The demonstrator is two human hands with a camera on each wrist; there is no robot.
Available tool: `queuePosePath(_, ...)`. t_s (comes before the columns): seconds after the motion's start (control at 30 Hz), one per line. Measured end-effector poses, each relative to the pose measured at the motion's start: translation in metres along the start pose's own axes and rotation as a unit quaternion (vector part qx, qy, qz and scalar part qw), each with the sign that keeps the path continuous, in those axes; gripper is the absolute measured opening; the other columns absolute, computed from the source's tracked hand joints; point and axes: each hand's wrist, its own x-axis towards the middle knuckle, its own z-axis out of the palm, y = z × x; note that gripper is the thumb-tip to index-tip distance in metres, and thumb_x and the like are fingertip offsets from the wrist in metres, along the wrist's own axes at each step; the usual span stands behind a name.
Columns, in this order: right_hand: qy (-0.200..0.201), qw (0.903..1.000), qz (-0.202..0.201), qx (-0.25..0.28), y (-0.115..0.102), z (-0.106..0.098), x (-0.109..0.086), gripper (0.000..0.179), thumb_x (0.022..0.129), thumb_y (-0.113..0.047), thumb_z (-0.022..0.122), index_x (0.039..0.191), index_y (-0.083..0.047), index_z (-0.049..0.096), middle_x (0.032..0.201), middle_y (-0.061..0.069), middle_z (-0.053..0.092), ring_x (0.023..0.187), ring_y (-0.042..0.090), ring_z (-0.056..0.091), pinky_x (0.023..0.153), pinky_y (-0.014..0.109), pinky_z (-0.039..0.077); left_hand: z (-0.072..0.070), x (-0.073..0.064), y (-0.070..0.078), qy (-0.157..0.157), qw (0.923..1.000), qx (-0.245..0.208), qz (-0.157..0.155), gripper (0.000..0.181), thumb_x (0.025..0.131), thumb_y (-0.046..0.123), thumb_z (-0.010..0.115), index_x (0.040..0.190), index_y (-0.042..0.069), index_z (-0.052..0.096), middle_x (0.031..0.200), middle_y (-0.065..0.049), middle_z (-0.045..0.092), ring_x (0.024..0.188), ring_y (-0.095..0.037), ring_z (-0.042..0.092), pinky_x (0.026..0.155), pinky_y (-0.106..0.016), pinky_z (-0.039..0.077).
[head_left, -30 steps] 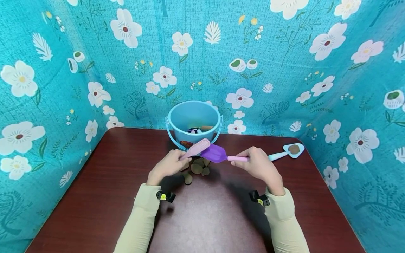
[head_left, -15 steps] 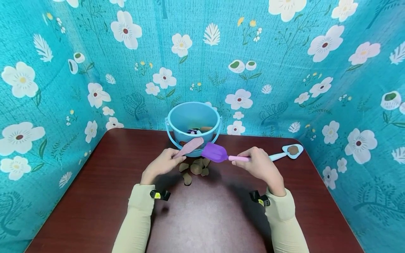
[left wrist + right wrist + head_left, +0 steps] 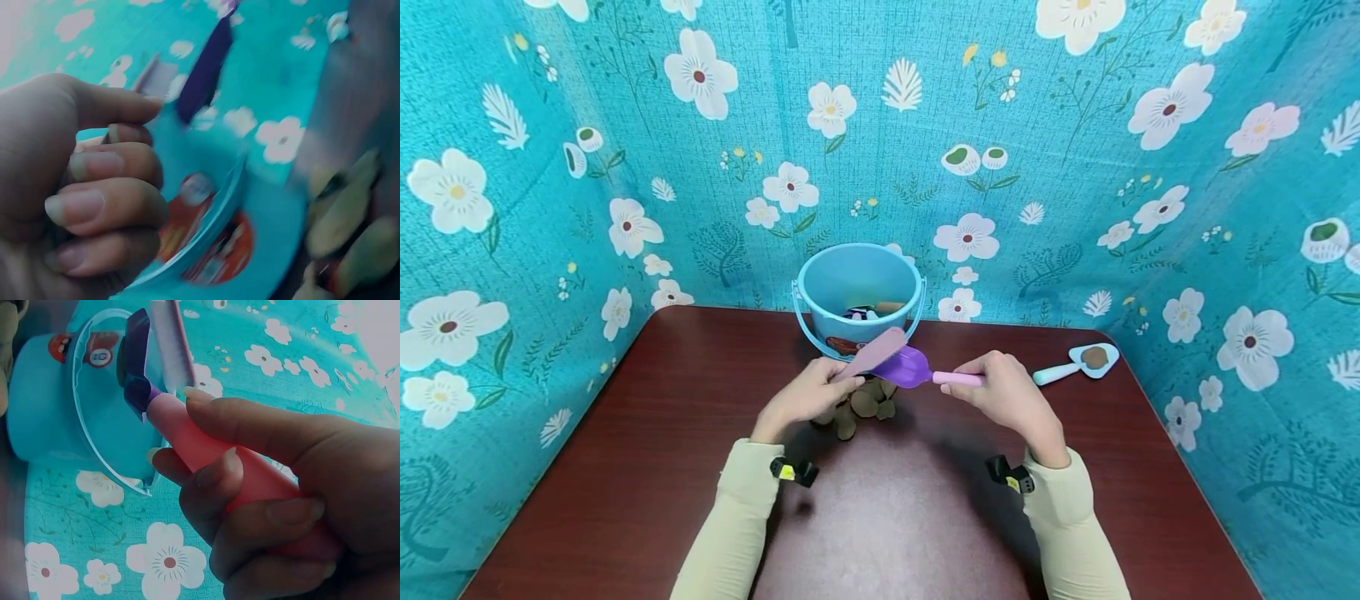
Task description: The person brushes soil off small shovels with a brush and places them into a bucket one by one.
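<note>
My left hand [image 3: 808, 392] grips the handle of a pink flat paddle-shaped tool [image 3: 880, 346], tilted up to the right. My right hand [image 3: 1011, 396] holds the pink handle of a purple toy shovel [image 3: 910, 369], fingers wrapped round it in the right wrist view. In the head view the paddle overlaps the shovel's scoop, in front of the light-blue bucket [image 3: 842, 279]. Below the tools, several brown rounded flat pieces [image 3: 865, 404] lie heaped on the table. Left-hand fingers [image 3: 106, 200] are curled in the left wrist view, where the motion blurs the background.
At the table's back right lies a small pale-blue trowel [image 3: 1078, 362] with a brown piece on its blade. Small items [image 3: 865, 312] lie inside the bucket, whose handle hangs down in front. A turquoise flowered cloth [image 3: 1037, 108] surrounds the dark red table [image 3: 700, 400].
The left hand moved left with the paddle, away from the shovel, then back right over its scoop. The right hand shifted slightly left with the shovel. The bucket stayed in place.
</note>
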Motion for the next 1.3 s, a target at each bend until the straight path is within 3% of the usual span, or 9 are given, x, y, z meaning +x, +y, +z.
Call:
queuePosePath(0.2,0.005,1.0000,-0.008,0.001,-0.001,0.001,0.000,0.025,0.086,-0.030,0.083,0.103,-0.011,0.081,0.073,-0.005,0.072,0.064,0.014,0.058,0.062,0.034,0.049,0.029,0.011,0.009,-0.022,0.9994,-0.002,0.027,0.036,0.104,0.025,0.059,0.076,0.001,0.058,0.060,0.005,0.042,0.052,-0.008,0.037,0.049,-0.025,0.033)
queuePosePath(0.4,0.015,0.9997,-0.018,-0.008,0.000,0.001,0.000,0.025,0.085,-0.029,0.083,0.102,-0.012,0.082,0.072,-0.007,0.072,0.063,0.013,0.058,0.062,0.034,0.049,0.040,0.015,0.009,-0.016,0.9991,0.029,0.025,0.032,0.103,0.024,0.058,0.078,0.006,0.062,0.061,0.005,0.047,0.051,-0.007,0.042,0.048,-0.024,0.037)
queuePosePath(0.57,0.012,0.9997,-0.017,-0.009,0.000,0.002,0.001,0.023,0.085,-0.029,0.084,0.101,-0.012,0.082,0.071,-0.006,0.071,0.062,0.013,0.057,0.061,0.034,0.048,0.035,0.016,0.001,0.002,0.9984,0.054,0.018,0.034,0.103,0.021,0.057,0.071,0.009,0.055,0.059,0.007,0.042,0.051,-0.007,0.037,0.048,-0.024,0.032)
queuePosePath(0.8,0.010,0.9998,-0.010,-0.011,0.005,-0.002,-0.001,0.024,0.085,-0.029,0.084,0.101,-0.011,0.082,0.072,-0.005,0.072,0.063,0.014,0.058,0.062,0.034,0.049,0.018,0.014,-0.011,0.038,0.9956,0.085,0.002,0.035,0.103,0.022,0.058,0.070,0.013,0.051,0.059,0.006,0.040,0.050,-0.007,0.036,0.048,-0.025,0.031)
queuePosePath(1.03,0.010,0.9999,-0.013,-0.002,0.007,-0.007,-0.001,0.026,0.086,-0.033,0.083,0.101,-0.013,0.082,0.076,-0.005,0.074,0.067,0.014,0.060,0.064,0.035,0.050,0.001,0.004,-0.008,0.059,0.9951,0.077,-0.015,0.037,0.104,0.020,0.056,0.069,0.013,0.049,0.055,0.004,0.040,0.046,-0.010,0.036,0.046,-0.026,0.031)
queuePosePath(1.2,0.008,0.9999,-0.012,0.004,0.007,-0.006,-0.001,0.026,0.086,-0.033,0.083,0.101,-0.012,0.082,0.077,-0.006,0.073,0.069,0.015,0.060,0.065,0.035,0.051,-0.003,0.000,-0.005,0.051,0.9963,0.067,-0.014,0.037,0.105,0.021,0.055,0.069,0.012,0.048,0.056,0.004,0.038,0.046,-0.011,0.034,0.046,-0.026,0.029)
queuePosePath(1.3,0.006,0.9999,-0.012,0.006,0.006,-0.005,-0.001,0.026,0.086,-0.033,0.083,0.102,-0.013,0.082,0.076,-0.006,0.073,0.068,0.015,0.059,0.064,0.035,0.050,-0.002,0.000,-0.002,0.030,0.9979,0.056,-0.009,0.036,0.105,0.022,0.056,0.071,0.012,0.049,0.056,0.005,0.038,0.048,-0.010,0.033,0.046,-0.025,0.029)
